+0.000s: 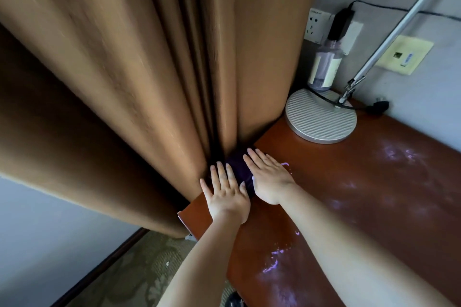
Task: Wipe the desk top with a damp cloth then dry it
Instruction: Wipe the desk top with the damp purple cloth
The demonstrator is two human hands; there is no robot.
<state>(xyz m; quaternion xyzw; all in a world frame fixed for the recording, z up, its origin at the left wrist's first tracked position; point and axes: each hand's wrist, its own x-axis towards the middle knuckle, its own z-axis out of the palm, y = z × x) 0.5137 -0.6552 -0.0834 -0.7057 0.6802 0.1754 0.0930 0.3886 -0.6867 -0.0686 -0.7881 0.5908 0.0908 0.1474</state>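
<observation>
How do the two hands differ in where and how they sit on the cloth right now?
The left hand sits nearer the desk's front edge, by the curtain; the right hand reaches farther in, toward the lamp base. The left hand's fingers are spread; the right hand's lie closer together. Both are flat, palm down, pressing the dark cloth.

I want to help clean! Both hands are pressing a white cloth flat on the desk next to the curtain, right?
Not quite: the cloth is dark purple, not white. The head view shows the left hand and right hand pressing it flat on the desk beside the curtain.
</observation>
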